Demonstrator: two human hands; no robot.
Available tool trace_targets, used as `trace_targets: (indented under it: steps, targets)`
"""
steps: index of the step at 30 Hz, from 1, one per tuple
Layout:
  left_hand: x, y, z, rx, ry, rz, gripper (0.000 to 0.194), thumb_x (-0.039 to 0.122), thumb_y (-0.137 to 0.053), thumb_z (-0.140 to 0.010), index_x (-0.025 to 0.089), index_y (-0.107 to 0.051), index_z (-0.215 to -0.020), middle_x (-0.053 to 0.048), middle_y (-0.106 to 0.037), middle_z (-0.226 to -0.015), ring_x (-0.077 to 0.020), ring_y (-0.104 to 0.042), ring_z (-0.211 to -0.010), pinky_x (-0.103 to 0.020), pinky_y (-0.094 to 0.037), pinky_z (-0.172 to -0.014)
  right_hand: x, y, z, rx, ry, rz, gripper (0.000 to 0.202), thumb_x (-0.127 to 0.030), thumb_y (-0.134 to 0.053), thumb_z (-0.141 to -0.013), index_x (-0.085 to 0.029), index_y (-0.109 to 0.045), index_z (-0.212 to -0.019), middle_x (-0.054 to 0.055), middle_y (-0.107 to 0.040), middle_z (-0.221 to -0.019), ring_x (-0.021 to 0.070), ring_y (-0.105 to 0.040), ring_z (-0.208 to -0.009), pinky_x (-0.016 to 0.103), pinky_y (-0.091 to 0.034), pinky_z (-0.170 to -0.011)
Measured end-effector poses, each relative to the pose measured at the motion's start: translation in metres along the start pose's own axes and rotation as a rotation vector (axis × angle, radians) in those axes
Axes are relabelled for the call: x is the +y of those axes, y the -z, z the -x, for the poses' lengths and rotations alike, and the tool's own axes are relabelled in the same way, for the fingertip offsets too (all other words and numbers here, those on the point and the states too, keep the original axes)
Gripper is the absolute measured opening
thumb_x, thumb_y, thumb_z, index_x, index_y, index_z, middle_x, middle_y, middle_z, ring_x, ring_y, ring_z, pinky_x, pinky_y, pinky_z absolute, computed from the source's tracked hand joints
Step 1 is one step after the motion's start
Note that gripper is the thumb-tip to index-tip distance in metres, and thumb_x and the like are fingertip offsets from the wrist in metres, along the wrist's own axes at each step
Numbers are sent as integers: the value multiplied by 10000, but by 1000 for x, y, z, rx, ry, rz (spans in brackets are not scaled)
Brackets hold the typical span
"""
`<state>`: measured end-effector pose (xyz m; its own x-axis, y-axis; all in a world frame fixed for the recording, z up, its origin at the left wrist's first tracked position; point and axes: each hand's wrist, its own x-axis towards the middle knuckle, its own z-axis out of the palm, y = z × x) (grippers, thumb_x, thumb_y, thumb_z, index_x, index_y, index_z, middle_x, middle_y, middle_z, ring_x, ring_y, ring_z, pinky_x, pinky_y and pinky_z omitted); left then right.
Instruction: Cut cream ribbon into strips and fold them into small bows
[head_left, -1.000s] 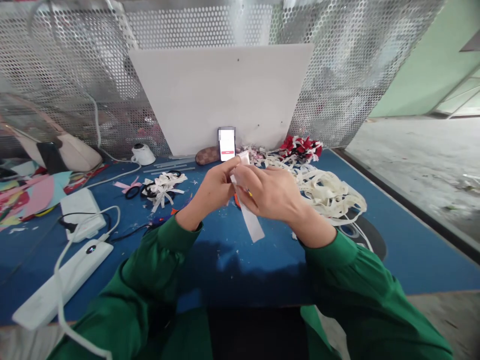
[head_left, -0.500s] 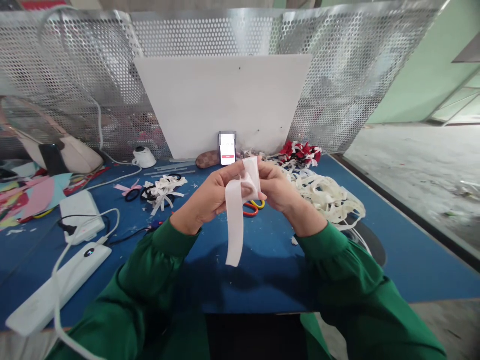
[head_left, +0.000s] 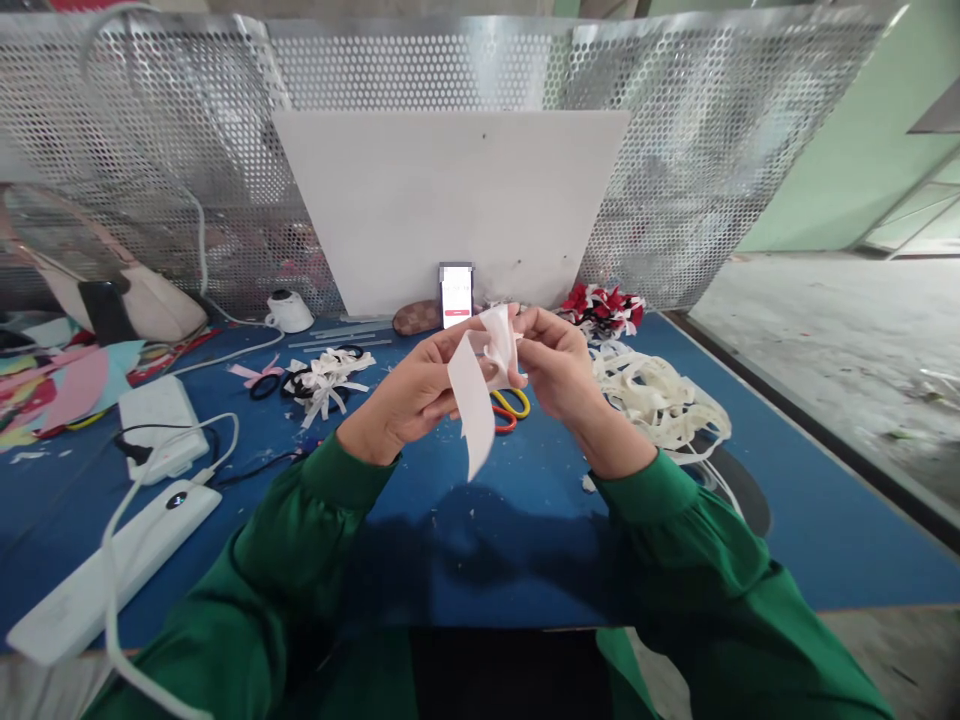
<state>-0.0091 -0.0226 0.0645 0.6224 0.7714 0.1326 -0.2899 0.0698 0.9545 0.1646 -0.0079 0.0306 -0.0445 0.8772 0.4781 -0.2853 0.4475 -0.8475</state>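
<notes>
A pale, whitish-pink ribbon is looped between my two hands above the blue table, its loose end hanging down. My left hand is closed on the ribbon's left side, its fingers partly behind the folds. On the right side of the loop, my right hand pinches the ribbon between thumb and fingers. Below and behind the hands lie scissors with yellow and orange-red handles.
A pile of cream ribbon lies to the right, with red and white bows behind it. White bows on black hair ties lie left. A phone leans on the white board. A white power strip and cables occupy the left.
The ribbon's hanging end has swung up and twisted slightly. Its loop is gathered more tightly, and my right fingers have shifted their pinch at its upper right.
</notes>
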Motion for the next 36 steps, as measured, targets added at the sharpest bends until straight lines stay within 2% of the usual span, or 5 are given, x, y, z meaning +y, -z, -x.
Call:
trace_targets:
  steps: [5,12,20,29,36]
  targets:
    - [5,0,2,-5,40,15,665,217,-764,-823,187,-548,-1451,-26,-759,-775,29,-259,-292,-145,-247,-310,7,-3,0,-15,-63,-58,159,-324,-645,-808,-232,-517,-824,-43,-566,-732,105,-528,-609,263,-471,-602]
    - [6,6,2,29,40,-9,692,222,-750,-845,177,-496,-1487,-13,-749,-713,20,-229,-290,-145,-229,-305,2,10,-1,14,357,794,88,-192,-610,-789,-229,-530,-793,-7,-564,-768,154,-517,-728,329,-431,-719]
    - [3,10,0,73,3,-60,700,209,-744,-859,164,-464,-1499,-53,-778,-782,17,-250,-288,-149,-203,-298,-6,8,-5,12,15,163,84,-273,-587,-850,-227,-566,-917,-40,-551,-698,124,-537,-665,295,-464,-676]
    - [5,13,-3,38,2,-153,693,224,-715,-881,229,-460,-1526,-109,-801,-983,20,-286,-309,-153,-232,-312,-29,30,-8,-2,161,710,200,-314,-684,-861,-178,-660,-716,-30,-532,-624,101,-414,-590,282,-319,-553]
    - [-6,9,-9,121,-100,-402,692,263,-708,-885,202,-458,-1527,-79,-806,-893,-21,-364,-322,-178,-327,-334,-42,16,4,59,64,457,132,-280,-714,-836,-182,-728,-748,-35,-532,-607,91,-429,-567,264,-325,-517]
